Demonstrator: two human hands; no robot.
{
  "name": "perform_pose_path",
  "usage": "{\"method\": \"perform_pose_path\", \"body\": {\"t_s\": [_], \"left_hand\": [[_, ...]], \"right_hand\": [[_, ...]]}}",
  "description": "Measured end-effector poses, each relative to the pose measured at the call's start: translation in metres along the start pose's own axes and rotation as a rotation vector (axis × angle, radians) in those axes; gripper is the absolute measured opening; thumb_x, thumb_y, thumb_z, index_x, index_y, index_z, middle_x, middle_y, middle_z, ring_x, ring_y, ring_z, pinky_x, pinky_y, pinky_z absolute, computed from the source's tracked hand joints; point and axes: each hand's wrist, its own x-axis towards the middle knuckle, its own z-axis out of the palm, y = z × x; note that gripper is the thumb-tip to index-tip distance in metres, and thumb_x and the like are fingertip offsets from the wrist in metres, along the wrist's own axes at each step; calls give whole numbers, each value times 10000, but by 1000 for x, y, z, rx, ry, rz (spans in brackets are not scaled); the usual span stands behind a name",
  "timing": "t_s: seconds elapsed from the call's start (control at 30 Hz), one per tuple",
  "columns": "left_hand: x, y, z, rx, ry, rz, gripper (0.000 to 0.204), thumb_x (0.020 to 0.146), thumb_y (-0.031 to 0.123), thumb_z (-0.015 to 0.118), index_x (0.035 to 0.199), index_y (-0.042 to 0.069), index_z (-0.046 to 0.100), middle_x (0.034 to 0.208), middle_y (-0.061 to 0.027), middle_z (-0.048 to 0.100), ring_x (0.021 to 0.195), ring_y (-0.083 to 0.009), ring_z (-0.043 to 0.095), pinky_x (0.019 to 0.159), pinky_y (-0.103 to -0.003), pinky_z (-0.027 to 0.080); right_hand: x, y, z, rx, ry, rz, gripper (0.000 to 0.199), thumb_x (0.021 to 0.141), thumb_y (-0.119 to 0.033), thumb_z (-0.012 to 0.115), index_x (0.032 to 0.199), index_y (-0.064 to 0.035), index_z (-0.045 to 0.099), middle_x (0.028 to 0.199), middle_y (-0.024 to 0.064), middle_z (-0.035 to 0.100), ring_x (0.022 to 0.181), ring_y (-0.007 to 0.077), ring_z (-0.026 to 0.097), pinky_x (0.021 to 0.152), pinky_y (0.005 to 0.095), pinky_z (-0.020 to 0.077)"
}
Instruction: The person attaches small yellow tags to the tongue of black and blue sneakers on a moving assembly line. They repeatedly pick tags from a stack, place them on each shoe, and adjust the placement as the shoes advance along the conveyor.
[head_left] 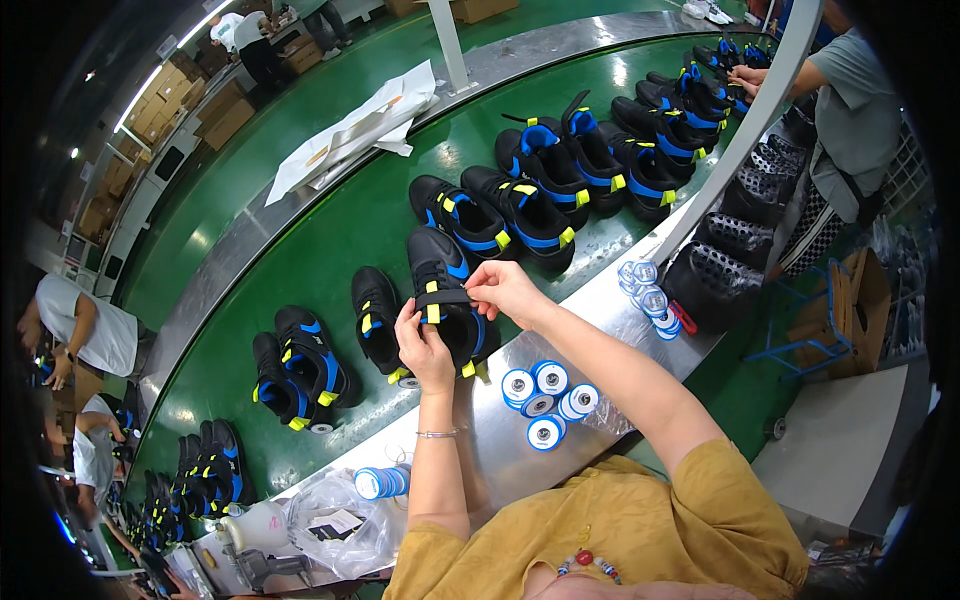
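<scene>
On the green belt in front of me stands a black sports shoe (433, 247) with blue lining and yellow tabs. Its black strap (443, 298) lies across the tongue. My right hand (503, 291) is closed, pinching the strap's right end between thumb and fingers. At the shoe's left side, my left hand (425, 347) is closed on the strap's other end, with its fingertips against the upper. Part of the shoe's heel is hidden behind my hands. Just left of it rests a matching shoe (374, 310), apart from my fingers.
Blue-and-white round spools (537, 405) cluster on the metal ledge, with more spools (655, 300) to the right. A stacked row (382, 482) stands near a clear plastic bag (345, 520). Several shoe pairs (300, 365) line the belt. A co-worker (855, 110) handles shoes at far right.
</scene>
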Motion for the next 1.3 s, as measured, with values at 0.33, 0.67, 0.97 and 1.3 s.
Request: {"method": "perform_pose_path", "body": {"t_s": [0.33, 0.67, 0.97, 1.3], "left_hand": [[29, -2, -15, 138, -22, 24, 125, 860, -40, 538, 982, -39, 563, 1146, -198, 625, 1008, -381, 623, 868, -414, 509], [74, 78, 38, 125, -522, 275, 421, 800, 71, 665, 1195, -13, 544, 1278, -209, 537, 1264, -355, 467, 1055, -497, 369], [70, 30, 156, 130, -569, 160, 300, 724, 147, 762, 927, -17, 615, 915, -210, 634, 894, -395, 602, 776, -457, 486], [53, 115, 215, 88, -866, 198, 285, 753, 205, 753, 829, 1, 569, 852, -214, 639, 885, -399, 614, 764, -499, 491]], "right_hand": [[-21, 12, -12, -453, 102, -115, 97, 838, -69, 643, 816, -34, 556, 676, 78, 617, 542, 200, 569, 495, 321, 454], [-17, -42, -78, -1608, 435, -858, 287, 798, -99, 574, 1084, -74, 568, 930, 97, 610, 962, 273, 590, 892, 426, 415], [6, -46, -99, -1855, 431, -424, 394, 896, -200, 518, 1276, -271, 595, 856, 43, 671, 893, 219, 603, 901, 410, 343], [33, -67, -223, -1953, 807, -240, 413, 877, -147, 541, 1207, -375, 640, 841, 22, 654, 955, 196, 582, 984, 444, 309]]}}
